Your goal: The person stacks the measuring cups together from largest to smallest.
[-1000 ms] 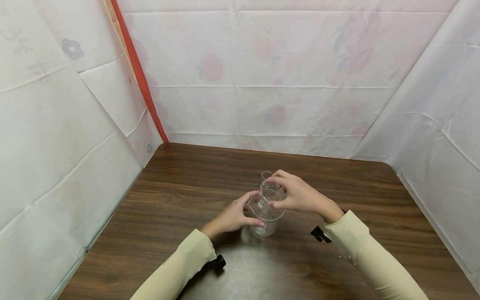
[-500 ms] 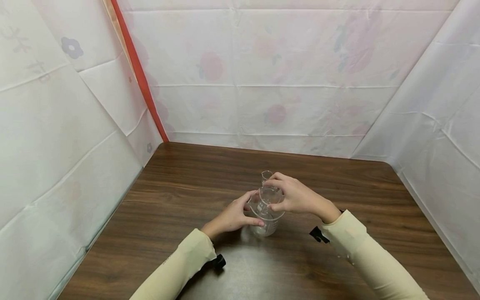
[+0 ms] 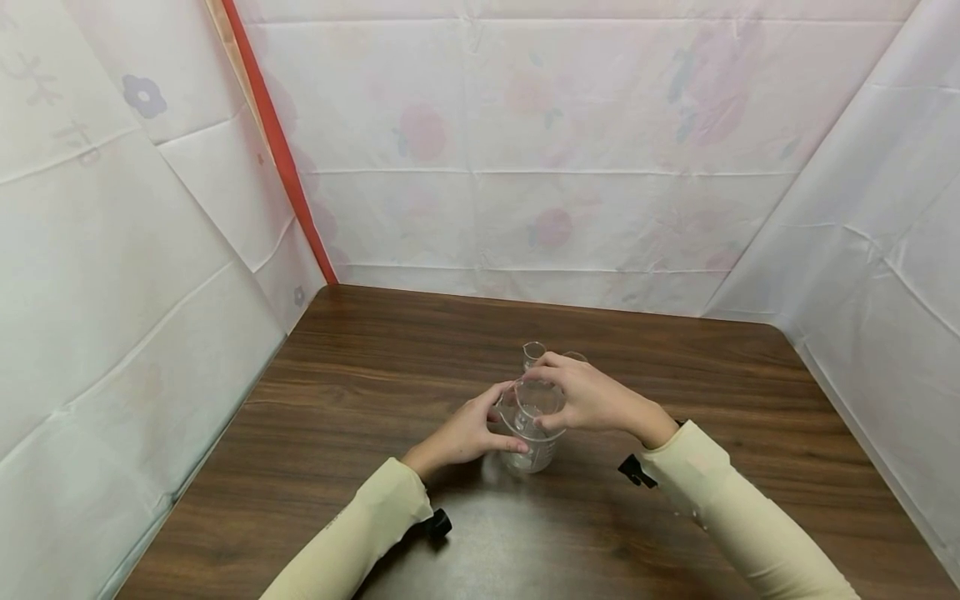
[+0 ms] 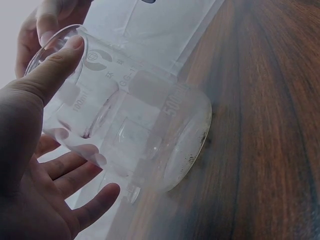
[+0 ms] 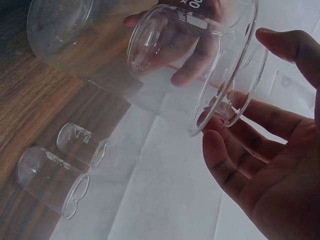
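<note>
A large clear glass beaker (image 3: pixel 538 460) marked 500 ml stands upright on the table. My left hand (image 3: pixel 467 429) holds it from the left, its thumb at the rim and fingers along the far side. Inside it sits a smaller glass beaker (image 3: pixel 540 395), its rim above the larger one's. My right hand (image 3: pixel 596 398) holds this smaller beaker near its rim, thumb and fingers on either side. The right wrist view shows the inner beaker's base (image 5: pixel 145 47) within the large one, above the large beaker's bottom.
Two more small glass beakers, one tiny (image 5: pixel 82 145) and one somewhat bigger (image 5: pixel 52 181), stand side by side behind the hands. The wood-grain table (image 3: pixel 360 375) is bordered by white patterned cloth (image 3: pixel 420 208) at the back and sides.
My right hand has moved slightly down and toward me, lowering the smaller beaker deeper into the large one. Another beaker's rim now shows behind that hand. My left hand stays put.
</note>
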Demonstrator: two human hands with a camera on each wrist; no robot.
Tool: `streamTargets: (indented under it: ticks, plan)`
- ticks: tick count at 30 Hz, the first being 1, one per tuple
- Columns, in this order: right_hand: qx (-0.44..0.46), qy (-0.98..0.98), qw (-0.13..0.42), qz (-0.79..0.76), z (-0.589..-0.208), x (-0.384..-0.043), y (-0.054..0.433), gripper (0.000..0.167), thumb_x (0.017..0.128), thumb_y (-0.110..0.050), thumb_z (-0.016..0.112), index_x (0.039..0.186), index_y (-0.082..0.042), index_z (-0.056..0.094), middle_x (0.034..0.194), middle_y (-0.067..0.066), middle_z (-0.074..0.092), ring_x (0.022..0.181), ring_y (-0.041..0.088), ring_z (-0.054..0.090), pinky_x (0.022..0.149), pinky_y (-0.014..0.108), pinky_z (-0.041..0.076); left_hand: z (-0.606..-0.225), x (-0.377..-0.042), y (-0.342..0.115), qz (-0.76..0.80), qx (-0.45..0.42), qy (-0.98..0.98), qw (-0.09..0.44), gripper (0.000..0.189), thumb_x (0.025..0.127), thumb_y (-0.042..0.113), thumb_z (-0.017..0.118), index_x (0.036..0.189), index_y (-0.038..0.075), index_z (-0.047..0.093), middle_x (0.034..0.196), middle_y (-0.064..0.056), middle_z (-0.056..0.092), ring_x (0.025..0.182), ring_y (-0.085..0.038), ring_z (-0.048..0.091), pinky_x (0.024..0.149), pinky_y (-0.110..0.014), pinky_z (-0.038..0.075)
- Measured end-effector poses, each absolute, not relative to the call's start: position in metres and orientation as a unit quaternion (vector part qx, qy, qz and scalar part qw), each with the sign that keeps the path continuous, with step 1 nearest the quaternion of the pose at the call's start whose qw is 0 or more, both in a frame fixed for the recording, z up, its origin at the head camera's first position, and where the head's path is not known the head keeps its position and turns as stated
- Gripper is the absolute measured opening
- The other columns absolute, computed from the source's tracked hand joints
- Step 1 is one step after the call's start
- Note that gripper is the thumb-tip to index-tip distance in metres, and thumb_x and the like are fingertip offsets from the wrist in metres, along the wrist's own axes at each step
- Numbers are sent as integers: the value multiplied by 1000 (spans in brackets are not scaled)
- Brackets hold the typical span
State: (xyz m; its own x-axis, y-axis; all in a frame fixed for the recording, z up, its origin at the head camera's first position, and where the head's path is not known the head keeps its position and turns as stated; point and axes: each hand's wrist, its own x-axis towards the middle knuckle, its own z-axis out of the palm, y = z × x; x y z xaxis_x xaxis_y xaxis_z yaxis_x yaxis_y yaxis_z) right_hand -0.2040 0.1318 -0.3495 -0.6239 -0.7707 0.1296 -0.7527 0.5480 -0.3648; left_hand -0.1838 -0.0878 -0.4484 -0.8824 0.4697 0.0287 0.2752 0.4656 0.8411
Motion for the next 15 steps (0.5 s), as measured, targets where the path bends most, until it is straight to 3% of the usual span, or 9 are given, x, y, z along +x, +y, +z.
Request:
streamTargets:
  ticks: [5, 15]
  plan:
    - [-439, 879, 24, -183, -351, -204, 131, 50, 75, -23, 80, 120, -6, 65, 114, 5, 61, 99, 21, 60, 86, 40, 48, -448, -183, -88, 473, 219, 847, 109, 92, 77, 43, 81, 151, 20, 32, 146, -10, 47, 111, -32, 63, 92, -44, 54]
    - [-454, 875, 23, -168, -353, -204, 130, 51, 76, -23, 80, 121, -6, 65, 115, 4, 61, 99, 20, 58, 82, 34, 51, -447, -183, -88, 473, 216, 846, 117, 93, 77, 48, 79, 152, 22, 31, 150, -10, 43, 116, -36, 61, 94, -45, 53]
